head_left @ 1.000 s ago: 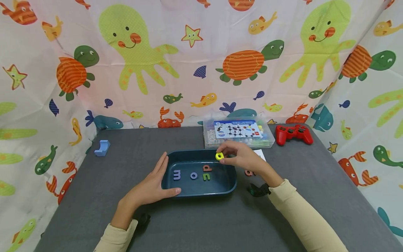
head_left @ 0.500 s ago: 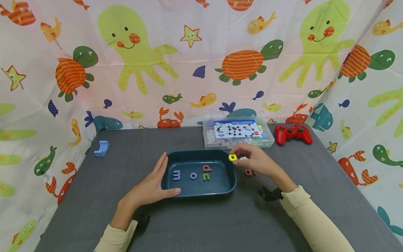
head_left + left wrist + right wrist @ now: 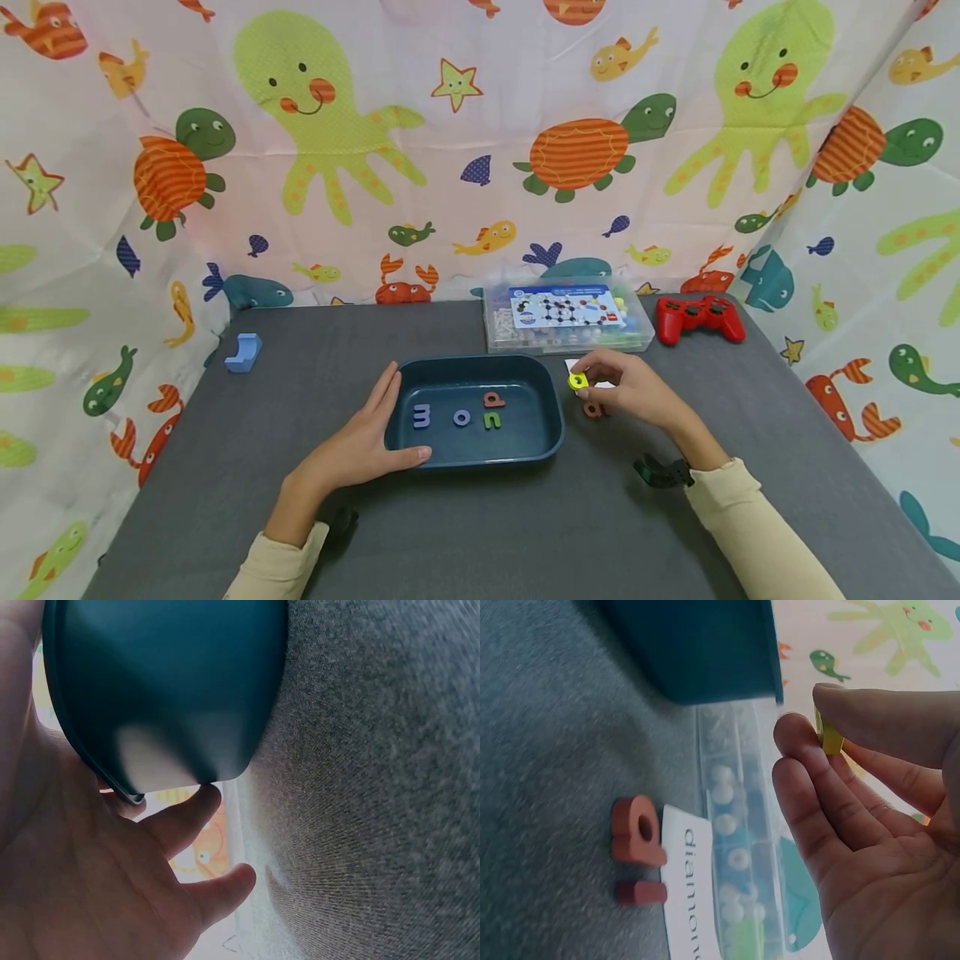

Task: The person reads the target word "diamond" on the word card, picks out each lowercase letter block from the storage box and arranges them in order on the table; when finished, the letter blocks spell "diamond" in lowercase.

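Note:
A dark blue tray (image 3: 480,454) holds purple "m" (image 3: 422,416), purple "o" (image 3: 461,418), green "n" (image 3: 492,421) and orange "d" (image 3: 493,400) letters. The left hand (image 3: 360,442) lies at its left end, thumb over the near rim, fingers along the side. Right of the tray, the right hand (image 3: 630,387) pinches a yellow letter (image 3: 577,381) between thumb and fingers, raised above a white card (image 3: 686,885) in the right wrist view. Beside that card are an orange "a" (image 3: 637,831) and a small reddish piece (image 3: 641,892).
Behind the tray stands a clear compartment box (image 3: 566,317) with a printed label. A red game controller (image 3: 701,320) is at the back right, a light blue block (image 3: 243,352) at the back left. A patterned cloth (image 3: 480,150) hangs behind the grey table (image 3: 480,533).
The right hand has moved right, carrying the yellow letter from over the tray's right end to above the card. The left hand stays at the tray.

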Tool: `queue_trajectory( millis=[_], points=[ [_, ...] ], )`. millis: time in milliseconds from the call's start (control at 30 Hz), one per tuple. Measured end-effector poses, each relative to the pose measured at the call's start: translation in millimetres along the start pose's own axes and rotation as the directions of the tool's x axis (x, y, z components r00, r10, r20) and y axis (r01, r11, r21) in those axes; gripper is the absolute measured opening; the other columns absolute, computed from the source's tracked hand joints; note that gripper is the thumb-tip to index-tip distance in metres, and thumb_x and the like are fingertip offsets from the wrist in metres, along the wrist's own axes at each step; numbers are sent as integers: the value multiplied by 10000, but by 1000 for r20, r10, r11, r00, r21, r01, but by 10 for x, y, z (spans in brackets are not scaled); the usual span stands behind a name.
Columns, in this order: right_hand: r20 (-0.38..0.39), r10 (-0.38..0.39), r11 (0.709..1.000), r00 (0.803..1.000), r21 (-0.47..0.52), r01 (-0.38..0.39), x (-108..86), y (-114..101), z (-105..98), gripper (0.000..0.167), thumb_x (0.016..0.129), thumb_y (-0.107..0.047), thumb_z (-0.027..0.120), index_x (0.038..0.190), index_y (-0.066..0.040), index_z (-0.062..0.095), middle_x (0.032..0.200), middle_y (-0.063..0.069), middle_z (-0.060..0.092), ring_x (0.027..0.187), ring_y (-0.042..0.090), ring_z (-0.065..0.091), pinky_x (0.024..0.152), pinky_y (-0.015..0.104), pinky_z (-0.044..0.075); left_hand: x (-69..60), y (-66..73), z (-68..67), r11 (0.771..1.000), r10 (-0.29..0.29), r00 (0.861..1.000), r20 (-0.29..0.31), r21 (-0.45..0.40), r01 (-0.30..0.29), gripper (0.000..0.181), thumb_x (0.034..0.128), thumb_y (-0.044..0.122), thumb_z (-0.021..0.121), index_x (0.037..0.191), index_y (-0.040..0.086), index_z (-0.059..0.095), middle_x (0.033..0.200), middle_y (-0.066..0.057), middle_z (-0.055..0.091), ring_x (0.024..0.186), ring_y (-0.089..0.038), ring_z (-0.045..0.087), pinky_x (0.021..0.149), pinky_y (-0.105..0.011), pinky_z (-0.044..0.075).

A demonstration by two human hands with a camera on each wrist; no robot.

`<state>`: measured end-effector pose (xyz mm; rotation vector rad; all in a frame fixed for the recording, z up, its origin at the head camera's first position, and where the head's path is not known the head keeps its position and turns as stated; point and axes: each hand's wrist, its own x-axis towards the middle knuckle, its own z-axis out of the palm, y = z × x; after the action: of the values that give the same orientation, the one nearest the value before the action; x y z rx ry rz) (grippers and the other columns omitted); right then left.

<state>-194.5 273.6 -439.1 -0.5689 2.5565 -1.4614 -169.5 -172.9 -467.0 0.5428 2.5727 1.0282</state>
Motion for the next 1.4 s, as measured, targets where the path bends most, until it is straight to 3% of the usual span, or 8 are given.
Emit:
queue_trajectory(
  millis=[700,967,1400],
  points=[
    [-44,22,998,999,-59,-24,-268,314,-151,282,981,-61,770,1254,-24,710,1173,122,689,1040,286,650,894,277,564,-1,4,3,1000,-16,1000,-1,-8,16,1298,871,661,785,1731,145,-40,1790,-3,-141,1621,-406,103,1172,-718,281],
    [-47,44,993,998,-112,-49,-322,411,-202,293,978,-81,782,1258,-33,714,1163,98,693,1021,268,626,885,278,559,-1,5,-3,1000,-16,1000,-1,-1,16,1286,878,636,789,1732,152,-42,1790,-6,-143,1620,-414,106,1164,-724,285],
    [-18,130,985,991,-113,-131,-341,524,-225,302,970,-71,784,1257,-21,702,1092,100,688,954,260,628,814,285,552,-16,28,-13,1000,-17,1000,-1,5,17,1291,879,650,775,1729,127,-43,1792,-42,-136,1615,-446,97,1157,-738,276]
  ],
)
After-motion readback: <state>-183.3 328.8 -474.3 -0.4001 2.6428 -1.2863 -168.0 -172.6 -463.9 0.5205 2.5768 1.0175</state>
